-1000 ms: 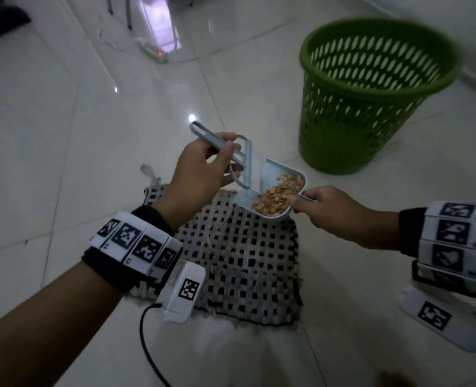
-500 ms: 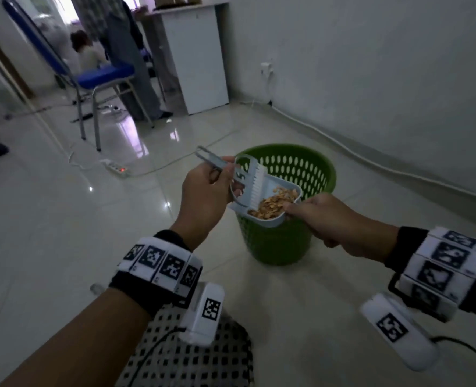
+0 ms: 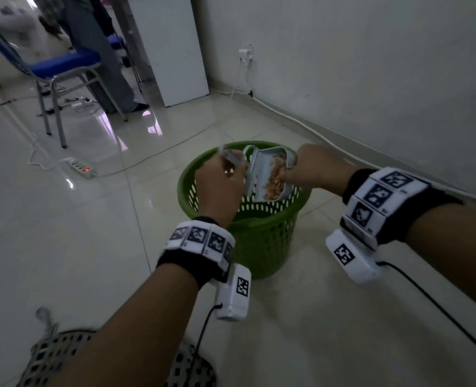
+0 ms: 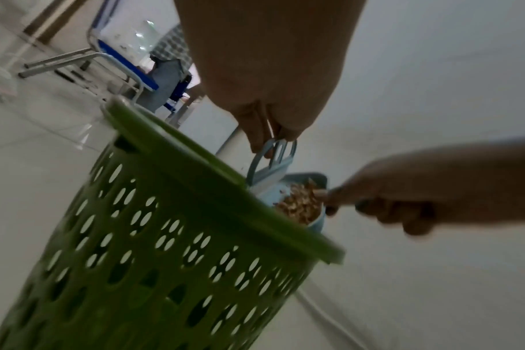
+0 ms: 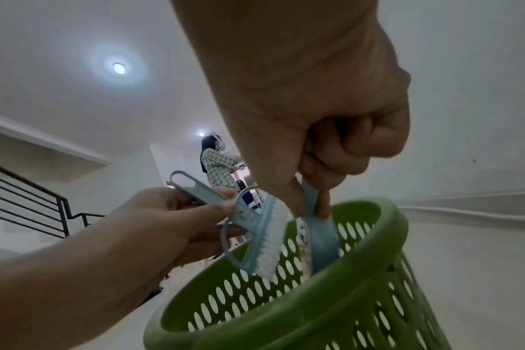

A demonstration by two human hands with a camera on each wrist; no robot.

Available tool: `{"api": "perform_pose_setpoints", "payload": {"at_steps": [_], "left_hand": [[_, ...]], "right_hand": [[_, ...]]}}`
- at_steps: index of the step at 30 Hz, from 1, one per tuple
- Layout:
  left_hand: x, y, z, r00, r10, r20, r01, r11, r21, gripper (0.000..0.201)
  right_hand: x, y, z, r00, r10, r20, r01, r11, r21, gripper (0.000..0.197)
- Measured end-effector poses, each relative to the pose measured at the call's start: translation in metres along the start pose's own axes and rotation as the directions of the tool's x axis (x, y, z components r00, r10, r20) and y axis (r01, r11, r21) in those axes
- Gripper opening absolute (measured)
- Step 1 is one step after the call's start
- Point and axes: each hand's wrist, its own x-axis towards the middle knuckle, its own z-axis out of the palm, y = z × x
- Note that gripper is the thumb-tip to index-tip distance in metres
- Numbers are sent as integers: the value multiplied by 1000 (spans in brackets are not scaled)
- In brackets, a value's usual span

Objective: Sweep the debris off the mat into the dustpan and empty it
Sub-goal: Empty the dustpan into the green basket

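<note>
Head view, left hand (image 3: 220, 188): fingers curled round the brush (image 3: 235, 160) handle, over the near left rim of the green basket (image 3: 262, 241).
Head view, right hand (image 3: 315, 170): pinching the dustpan (image 3: 262, 169) at its right edge, holding it tipped steeply above the basket mouth.
Head view, debris (image 3: 274, 180): brown flakes lying along the right side of the tilted pan.
Head view, mat (image 3: 44, 356): black-and-white weave on the floor at the bottom edge, well apart from the basket.
Left wrist view: fingers (image 4: 256, 132) closed on the brush (image 4: 273, 161) handle; dustpan (image 4: 316, 213) with debris (image 4: 300, 203) just behind the basket (image 4: 171, 248) rim; right hand (image 4: 405, 189) gripping the pan.
Right wrist view: right hand (image 5: 330, 142) wrapped round the dustpan (image 5: 321, 239) handle, pan edge-on inside the basket (image 5: 330, 307) mouth; left hand (image 5: 177, 220) pinching the brush (image 5: 264, 234), white bristles beside the pan.
</note>
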Motion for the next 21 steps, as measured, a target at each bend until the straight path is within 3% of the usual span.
{"api": "perform_pose_setpoints", "payload": {"at_steps": [3,5,9,12,16,19,21], "left_hand": [[-12,-8,21,987,122,102,-139,975,174,19],[-19,-15,34,978,138,157,-176,948,266,16],[-24,-22,45,978,83,193,-141,940,310,16],[-19,-26,46,988,47,148,-77,976,206,14],[-19,-20,42,982,3,186,-20,996,90,12],[-21,-11,32,986,-24,163,30,999,-33,16],[-21,-4,22,995,-11,102,20,996,-89,18]], "right_hand": [[13,-6,23,997,-67,-38,57,974,-219,34],[14,-9,37,993,-105,-58,84,952,-293,20],[15,-10,54,990,-109,-90,69,928,-365,17],[17,-5,56,993,-100,-69,69,932,-357,14],[20,1,59,998,-65,-8,61,973,-223,9],[16,4,50,998,-61,20,61,998,-8,36],[3,1,39,998,-55,21,51,984,173,41]]}}
